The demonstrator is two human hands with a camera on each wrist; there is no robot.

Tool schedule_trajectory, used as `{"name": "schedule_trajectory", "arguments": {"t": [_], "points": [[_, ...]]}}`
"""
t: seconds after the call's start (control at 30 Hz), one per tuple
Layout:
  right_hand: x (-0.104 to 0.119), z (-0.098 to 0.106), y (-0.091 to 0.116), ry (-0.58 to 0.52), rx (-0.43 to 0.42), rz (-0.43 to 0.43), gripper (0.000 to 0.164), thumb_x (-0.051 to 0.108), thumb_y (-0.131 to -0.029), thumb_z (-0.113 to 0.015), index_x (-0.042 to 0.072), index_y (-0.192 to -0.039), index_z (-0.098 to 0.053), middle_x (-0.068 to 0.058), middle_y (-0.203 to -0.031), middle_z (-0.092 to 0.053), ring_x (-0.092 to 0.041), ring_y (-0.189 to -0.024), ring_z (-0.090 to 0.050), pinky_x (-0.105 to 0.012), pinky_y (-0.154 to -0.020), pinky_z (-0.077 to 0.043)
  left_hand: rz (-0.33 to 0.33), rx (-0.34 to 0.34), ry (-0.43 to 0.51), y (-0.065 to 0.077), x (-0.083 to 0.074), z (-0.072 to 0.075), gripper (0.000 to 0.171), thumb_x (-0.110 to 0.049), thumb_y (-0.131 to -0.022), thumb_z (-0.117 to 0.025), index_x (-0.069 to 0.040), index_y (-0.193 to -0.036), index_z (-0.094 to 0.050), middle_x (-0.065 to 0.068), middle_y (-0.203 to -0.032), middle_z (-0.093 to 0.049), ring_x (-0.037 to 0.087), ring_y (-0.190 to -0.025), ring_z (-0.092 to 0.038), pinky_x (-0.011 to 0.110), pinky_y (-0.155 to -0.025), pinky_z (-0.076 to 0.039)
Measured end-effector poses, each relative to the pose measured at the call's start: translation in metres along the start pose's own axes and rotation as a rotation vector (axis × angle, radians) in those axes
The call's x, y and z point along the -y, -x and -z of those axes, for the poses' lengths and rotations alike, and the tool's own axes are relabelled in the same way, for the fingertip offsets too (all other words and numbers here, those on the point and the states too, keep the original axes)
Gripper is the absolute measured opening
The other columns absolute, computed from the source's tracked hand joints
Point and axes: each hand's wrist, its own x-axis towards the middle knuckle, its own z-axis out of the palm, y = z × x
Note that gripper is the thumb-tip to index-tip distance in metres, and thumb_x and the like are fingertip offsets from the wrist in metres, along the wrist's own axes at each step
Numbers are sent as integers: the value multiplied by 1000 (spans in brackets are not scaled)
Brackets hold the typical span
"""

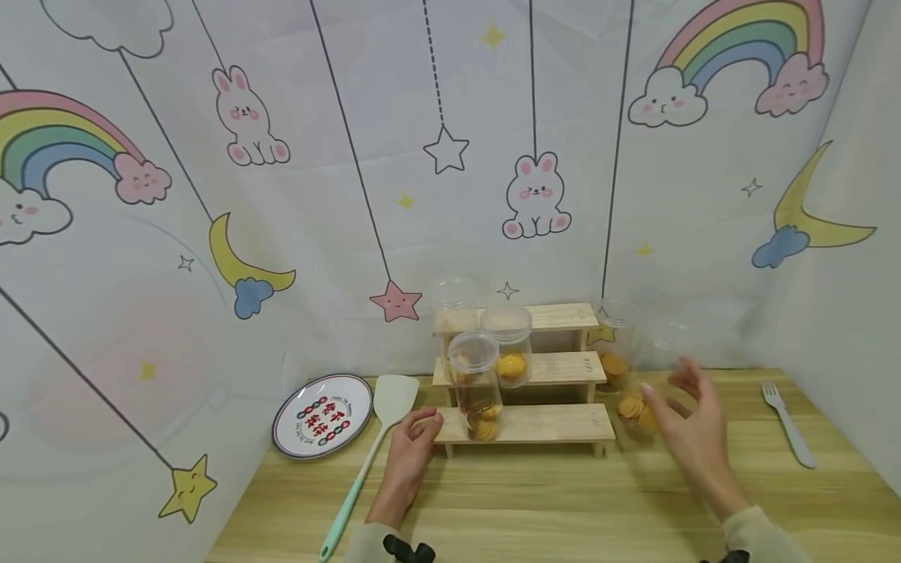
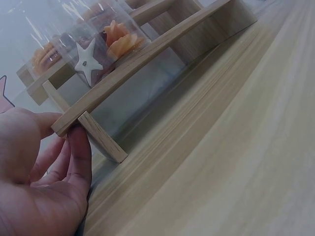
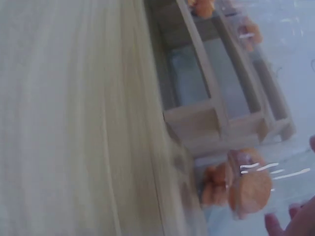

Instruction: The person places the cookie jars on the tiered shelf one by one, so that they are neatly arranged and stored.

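My left hand (image 1: 413,450) grips the left end of the lowest step of a three-tier wooden rack (image 1: 556,422), thumb above and fingers beneath in the left wrist view. At the rack's right, my right hand (image 1: 693,438) holds a clear lidded jar (image 1: 637,414) of cookies between thumb and fingers. This jar is tilted and blurred, and looks raised off the table in the right wrist view. Another cookie jar (image 1: 615,363) stands behind it. On the rack are a front jar (image 1: 475,387), a middle jar (image 1: 508,348) and a partly hidden jar (image 1: 454,295).
Left of the rack lie a white turner (image 1: 396,399) with a green handle and a patterned plate (image 1: 322,416), leaning near the backdrop. A pale fork (image 1: 788,426) rests on the far right of the wooden table (image 1: 563,508). A printed cloth (image 1: 338,219) hangs behind.
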Motion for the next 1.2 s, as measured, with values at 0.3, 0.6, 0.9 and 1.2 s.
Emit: {"name": "schedule_trajectory", "arguments": {"t": [0.3, 0.6, 0.9, 1.2], "points": [[26, -8, 22, -26, 9, 180, 83, 7, -92, -88, 2, -162, -44, -7, -136, -52, -3, -125, -49, -4, -96, -48, -8, 3, -2, -1, 0, 1, 46, -29, -108, -71, 0, -142, -58, 6, -119, -75, 10, -98, -64, 28, -80, -54], [45, -38, 35, -118, 137, 279, 69, 4, -92, -86, -1, -152, -51, -6, -136, -55, -12, -129, -54, -13, -99, -55, -8, 1, 10, 0, -2, 0, 46, -27, -109, -70, 2, -142, -57, 7, -117, -75, 10, -96, -66, 28, -82, -56], [46, -83, 40, -182, 222, 348, 70, 4, -92, -87, 5, -153, -53, -11, -137, -59, -13, -129, -56, -19, -104, -55, -2, 2, 8, 3, -1, 0, 46, -26, -108, -71, 2, -142, -58, 1, -110, -75, 9, -96, -63, 28, -82, -55], [45, -105, 41, -124, 220, 364, 79, 10, -93, -88, 4, -160, -47, -15, -144, -59, -22, -134, -57, -22, -105, -56, -5, -1, 39, 0, 0, -1, 45, -23, -108, -71, 4, -141, -58, 1, -108, -75, 9, -94, -64, 28, -81, -55]]}}
